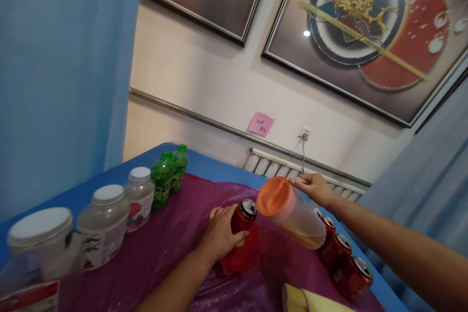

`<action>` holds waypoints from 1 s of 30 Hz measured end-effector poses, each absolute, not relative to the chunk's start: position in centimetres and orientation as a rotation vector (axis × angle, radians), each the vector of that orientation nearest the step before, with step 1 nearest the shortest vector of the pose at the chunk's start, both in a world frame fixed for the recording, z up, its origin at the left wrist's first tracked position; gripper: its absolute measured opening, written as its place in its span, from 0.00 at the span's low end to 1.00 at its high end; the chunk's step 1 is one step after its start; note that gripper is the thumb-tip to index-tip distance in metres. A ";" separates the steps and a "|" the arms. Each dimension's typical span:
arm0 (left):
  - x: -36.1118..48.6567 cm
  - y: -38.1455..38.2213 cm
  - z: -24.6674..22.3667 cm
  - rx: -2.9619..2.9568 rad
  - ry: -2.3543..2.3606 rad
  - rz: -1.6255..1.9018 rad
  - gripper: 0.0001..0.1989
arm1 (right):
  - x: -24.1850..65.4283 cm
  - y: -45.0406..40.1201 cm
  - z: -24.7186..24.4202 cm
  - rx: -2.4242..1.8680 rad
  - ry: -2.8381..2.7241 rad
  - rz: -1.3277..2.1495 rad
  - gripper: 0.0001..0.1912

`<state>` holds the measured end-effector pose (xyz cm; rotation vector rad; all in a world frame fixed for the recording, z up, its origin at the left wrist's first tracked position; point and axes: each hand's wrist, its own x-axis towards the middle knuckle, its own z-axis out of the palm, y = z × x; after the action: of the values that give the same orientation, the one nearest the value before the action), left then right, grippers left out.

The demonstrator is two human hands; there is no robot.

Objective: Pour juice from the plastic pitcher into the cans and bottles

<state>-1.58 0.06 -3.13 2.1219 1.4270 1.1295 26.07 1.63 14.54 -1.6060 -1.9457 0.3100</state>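
Observation:
My left hand (221, 234) is wrapped round a red can (242, 217) with a dark rim and an opened top. That can stands over a red, wavy-edged mat (243, 256). To its right, my right hand (312, 187) grips the handle of a translucent pitcher (298, 219) with an orange lid. The pitcher is tilted, its lid toward the can, and yellowish liquid lies along its lower side. No stream between lid and can is visible.
Clear jars with white lids (108, 195) and green bottles (163, 180) line the left side. Several red cans (353, 275) stand at the right. A folded yellow cloth (310, 301) lies at the front on the purple sheet (146, 263). A radiator (270, 163) is behind.

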 end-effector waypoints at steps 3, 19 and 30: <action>-1.6 0.0 -3.1 2.119 1.426 1.131 0.35 | 26.0 1.6 14.5 -1.616 -1.929 0.324 0.35; -1.6 -0.1 -2.9 2.120 1.423 1.139 0.35 | 26.1 1.4 14.8 -1.654 -1.918 0.310 0.34; -1.6 -0.1 -3.0 2.120 1.408 1.134 0.35 | 26.3 1.4 14.6 -1.606 -1.930 0.347 0.33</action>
<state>-1.63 -0.12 -3.01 2.1203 1.4079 1.1344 26.28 1.38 14.60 -1.6058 -1.9300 0.3470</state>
